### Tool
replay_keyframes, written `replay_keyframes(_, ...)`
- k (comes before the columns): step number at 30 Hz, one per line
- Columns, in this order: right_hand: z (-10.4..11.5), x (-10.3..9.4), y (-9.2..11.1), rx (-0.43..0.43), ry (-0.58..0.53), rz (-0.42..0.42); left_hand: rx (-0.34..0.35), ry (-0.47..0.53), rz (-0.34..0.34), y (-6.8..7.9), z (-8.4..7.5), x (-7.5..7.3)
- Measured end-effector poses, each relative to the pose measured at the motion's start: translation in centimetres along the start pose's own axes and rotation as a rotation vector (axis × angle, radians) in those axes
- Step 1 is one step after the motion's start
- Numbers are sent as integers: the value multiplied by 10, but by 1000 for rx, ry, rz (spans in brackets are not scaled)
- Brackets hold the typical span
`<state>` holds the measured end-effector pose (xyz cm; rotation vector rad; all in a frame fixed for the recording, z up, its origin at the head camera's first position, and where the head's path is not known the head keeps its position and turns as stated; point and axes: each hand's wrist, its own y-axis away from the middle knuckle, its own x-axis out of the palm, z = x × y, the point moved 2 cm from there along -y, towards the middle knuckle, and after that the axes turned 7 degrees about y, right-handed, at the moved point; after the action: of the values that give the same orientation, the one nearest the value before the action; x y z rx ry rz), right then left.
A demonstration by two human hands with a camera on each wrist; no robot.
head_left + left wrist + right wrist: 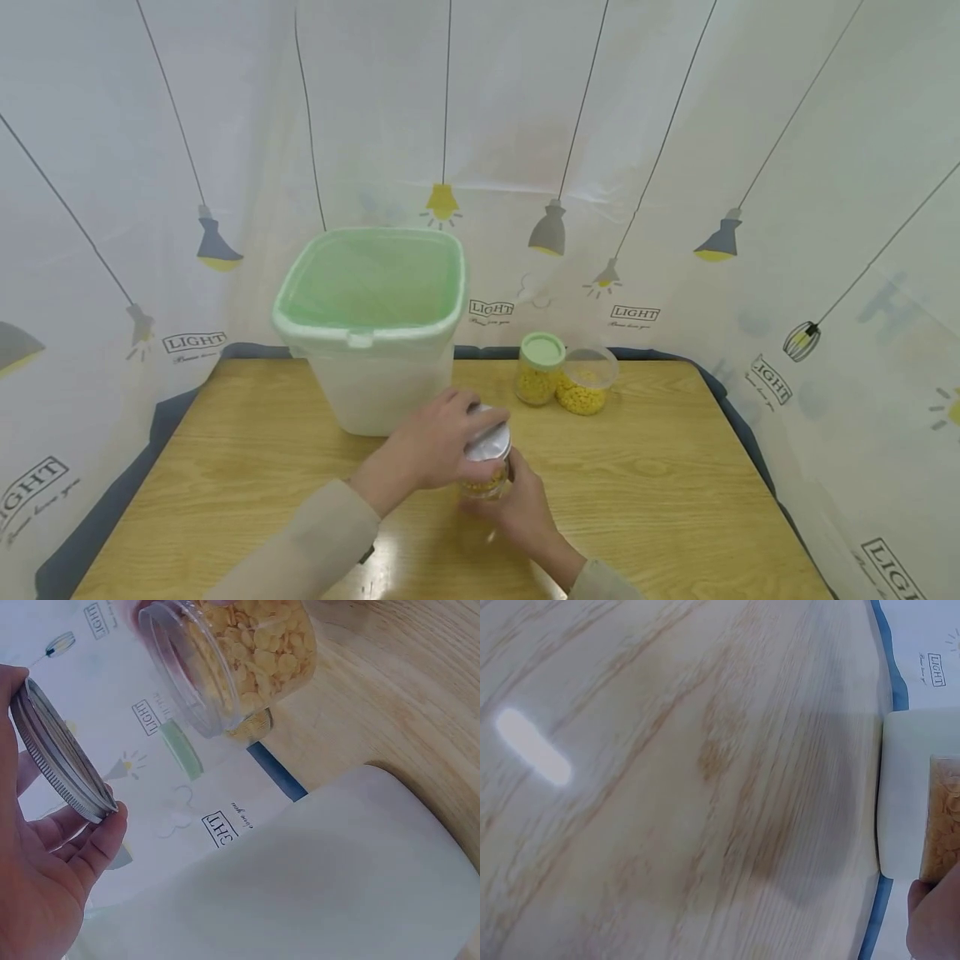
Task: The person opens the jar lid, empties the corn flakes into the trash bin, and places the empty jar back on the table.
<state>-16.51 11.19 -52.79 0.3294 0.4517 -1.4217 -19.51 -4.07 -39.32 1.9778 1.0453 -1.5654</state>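
Observation:
My left hand [431, 446] holds a silver screw lid [489, 442] by its edge, thumb on one side and fingers on the other. In the left wrist view the lid, seen edge-on, is apart from the open mouth of a clear jar [259, 656] full of yellow flakes. My right hand [525, 508] grips that jar around its side, low in front of the lid. At the right edge of the right wrist view, part of the jar and a bit of the hand show; most of the right hand's fingers are hidden.
A big white bin [386, 383] with a pale green top stands behind my left hand. Further back right are a green-lidded jar [537, 385] and a clear tub [581, 396], both with yellow contents. A printed curtain [510, 100] surrounds the wooden table [645, 483].

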Motion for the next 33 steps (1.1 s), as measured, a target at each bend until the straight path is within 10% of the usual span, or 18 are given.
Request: replay_keyframes(33, -25, -27, 0, 146, 83, -121, -4, 64, -105, 12, 14, 2)
